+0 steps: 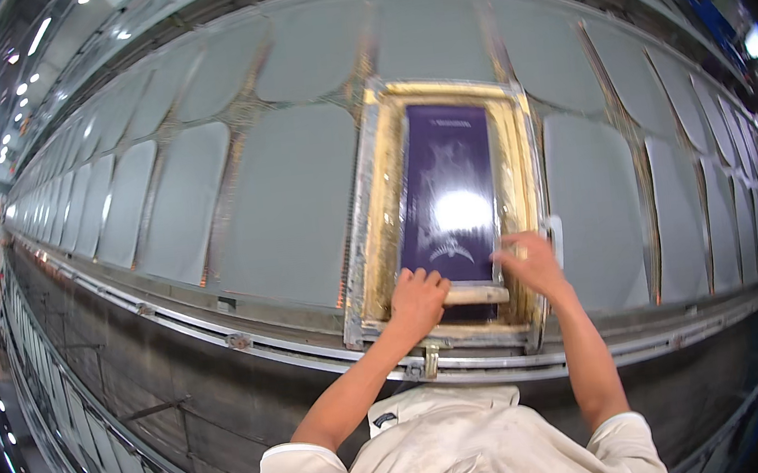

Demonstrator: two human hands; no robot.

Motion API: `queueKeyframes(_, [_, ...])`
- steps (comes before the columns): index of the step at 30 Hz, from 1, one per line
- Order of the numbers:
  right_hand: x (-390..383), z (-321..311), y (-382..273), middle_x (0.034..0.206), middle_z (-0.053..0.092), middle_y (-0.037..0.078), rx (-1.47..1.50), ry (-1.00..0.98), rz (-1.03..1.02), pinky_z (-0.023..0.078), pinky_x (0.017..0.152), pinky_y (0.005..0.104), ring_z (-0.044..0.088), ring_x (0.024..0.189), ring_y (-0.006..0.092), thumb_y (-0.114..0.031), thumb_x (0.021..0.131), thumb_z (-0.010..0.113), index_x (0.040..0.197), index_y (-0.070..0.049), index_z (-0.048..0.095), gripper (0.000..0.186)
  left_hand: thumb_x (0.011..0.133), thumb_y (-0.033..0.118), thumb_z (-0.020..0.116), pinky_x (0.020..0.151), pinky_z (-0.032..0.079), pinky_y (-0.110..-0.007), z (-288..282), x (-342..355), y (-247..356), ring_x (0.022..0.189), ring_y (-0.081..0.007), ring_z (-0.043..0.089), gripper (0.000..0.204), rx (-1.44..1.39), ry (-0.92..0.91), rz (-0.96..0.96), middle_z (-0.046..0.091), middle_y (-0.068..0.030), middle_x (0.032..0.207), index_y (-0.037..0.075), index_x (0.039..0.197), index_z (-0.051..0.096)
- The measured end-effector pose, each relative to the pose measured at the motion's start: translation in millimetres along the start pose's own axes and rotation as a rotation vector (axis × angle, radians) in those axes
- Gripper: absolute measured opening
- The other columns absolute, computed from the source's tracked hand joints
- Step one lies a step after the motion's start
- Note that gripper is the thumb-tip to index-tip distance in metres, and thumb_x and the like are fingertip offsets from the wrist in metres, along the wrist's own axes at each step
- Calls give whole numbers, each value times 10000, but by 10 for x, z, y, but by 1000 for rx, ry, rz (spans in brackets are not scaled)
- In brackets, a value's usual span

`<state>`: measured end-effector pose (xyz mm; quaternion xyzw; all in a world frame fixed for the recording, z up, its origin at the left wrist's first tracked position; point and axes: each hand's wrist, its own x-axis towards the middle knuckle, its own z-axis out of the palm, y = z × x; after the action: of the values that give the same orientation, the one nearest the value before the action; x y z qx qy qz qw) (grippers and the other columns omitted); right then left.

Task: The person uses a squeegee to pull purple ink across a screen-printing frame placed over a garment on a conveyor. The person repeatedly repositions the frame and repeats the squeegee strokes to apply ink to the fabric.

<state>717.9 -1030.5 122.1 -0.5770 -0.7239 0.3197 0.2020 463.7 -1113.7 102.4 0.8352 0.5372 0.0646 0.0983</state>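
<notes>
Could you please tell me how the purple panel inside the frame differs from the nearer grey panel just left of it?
The purple panel is dark and glossy with pale markings; the grey panel is lighter and plain. A yellowish frame surrounds the purple panel, but not the grey panel. The purple panel is narrower than the grey panel. Both are longer than wide.

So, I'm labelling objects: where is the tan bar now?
Head view, right of centre: the tan bar lies near the bottom of the frame, by the left hand.
</notes>
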Motion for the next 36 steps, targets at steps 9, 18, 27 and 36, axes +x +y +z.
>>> queueKeyframes(9, [348, 270, 1556, 885, 690, 158, -46, 676, 283, 493, 765, 422, 653, 844, 313, -322, 1008, 610, 940, 7, 656, 339, 754, 113, 701, 839, 420, -399, 229, -174, 36, 926, -242, 602, 198, 16, 127, 9, 644, -47, 924, 106, 951, 695])
queueKeyframes(18, [315, -69, 759, 860, 638, 120, 124, 574, 273, 468, 761, 365, 556, 802, 216, -285, 996, 617, 949, 33, 636, 322, 705, 114, 698, 856, 439, -373, -18, -421, -132, 928, -216, 619, 265, -55, 164, -44, 685, -20, 946, 102, 970, 695])
queueKeyframes(27, [1127, 2374, -169, 734, 568, 29, 326, 678, 94, 404, 574, 304, 489, 627, 103, -259, 1002, 635, 918, 5, 645, 277, 661, 124, 737, 859, 430, -374, -393, -1442, -2407, 930, -198, 625, 329, 52, 201, -44, 697, 42, 968, 159, 987, 705])
queueKeyframes(36, [1069, 2284, -1160, 896, 720, 162, 326, 562, 321, 503, 764, 381, 653, 793, 267, -322, 971, 649, 978, 16, 691, 340, 679, 112, 693, 834, 434, -385, -551, -2272, -2506, 870, -194, 606, 326, 85, 245, 25, 691, 8, 1020, 120, 1005, 692])
